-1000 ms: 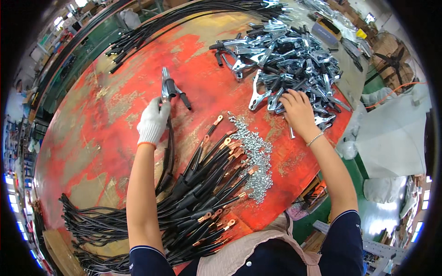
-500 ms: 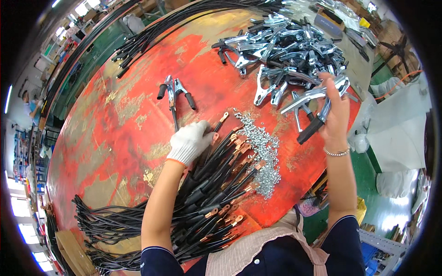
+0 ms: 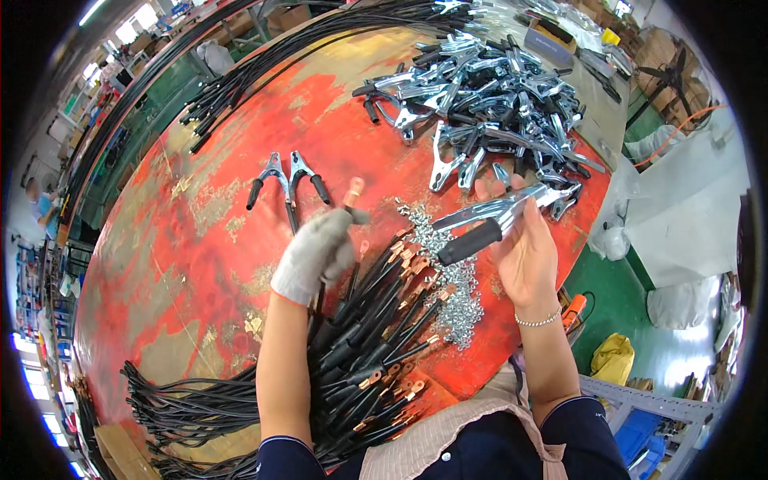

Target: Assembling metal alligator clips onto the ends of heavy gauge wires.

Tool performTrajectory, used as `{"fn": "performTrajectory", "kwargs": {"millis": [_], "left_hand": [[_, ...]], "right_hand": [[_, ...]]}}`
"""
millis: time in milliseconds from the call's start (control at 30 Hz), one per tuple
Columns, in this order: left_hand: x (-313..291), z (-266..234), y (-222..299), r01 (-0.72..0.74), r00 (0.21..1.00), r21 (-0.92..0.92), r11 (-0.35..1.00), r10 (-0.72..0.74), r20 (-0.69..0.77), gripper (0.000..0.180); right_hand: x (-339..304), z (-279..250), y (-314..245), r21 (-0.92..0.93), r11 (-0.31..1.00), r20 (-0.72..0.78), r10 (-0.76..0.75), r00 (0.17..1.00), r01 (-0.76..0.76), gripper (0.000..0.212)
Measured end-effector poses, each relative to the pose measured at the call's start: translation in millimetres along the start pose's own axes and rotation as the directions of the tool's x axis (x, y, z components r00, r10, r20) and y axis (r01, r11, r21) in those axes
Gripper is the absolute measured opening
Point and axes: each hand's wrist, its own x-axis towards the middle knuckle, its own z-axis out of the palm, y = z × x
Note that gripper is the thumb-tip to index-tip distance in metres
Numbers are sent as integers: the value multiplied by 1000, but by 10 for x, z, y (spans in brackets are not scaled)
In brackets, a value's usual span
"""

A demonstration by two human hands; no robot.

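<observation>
In my gloved left hand (image 3: 314, 254) is a black cable, its copper lug (image 3: 354, 192) standing up beyond my fingers. My bare right hand (image 3: 528, 260) holds a silver spring clamp (image 3: 512, 210) with a black grip (image 3: 470, 243), its length pointing left toward the left hand. The two hands are apart. Just beyond my left hand, silver clamp pieces (image 3: 298, 166) with two black grips lie on the table at the end of a cable. Below the hands lies a bundle of black cables (image 3: 352, 328) with copper lugs.
A large heap of silver clamps (image 3: 488, 96) covers the far right of the worn red table (image 3: 160, 264). Small loose metal screws (image 3: 456, 300) lie beside the lugs. Long black cables (image 3: 264, 76) run along the far edge. A fan (image 3: 668, 80) stands at the right.
My right hand has brought the clamp from beside the heap leftward and nearer me. My left hand has lifted the lug end of a cable. The clamp pieces beyond it have shifted and turned.
</observation>
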Motion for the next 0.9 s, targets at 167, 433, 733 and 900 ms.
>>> {"fn": "performTrajectory", "kwargs": {"millis": [167,433,733,900], "left_hand": [[-332,586,140,70,990,49,996,-76,121,32],[-292,593,-26,-64,997,324,944,43,71,27],[-331,638,1,-84,996,462,883,85,18,35],[-335,648,-45,-156,984,502,851,178,5,32]], "right_hand": [[-23,158,117,-159,979,212,-92,973,127,35],[-81,274,156,-393,910,398,38,917,133,44],[-179,383,184,-358,928,358,30,933,107,44],[-183,383,175,-370,923,373,40,927,109,46]]}}
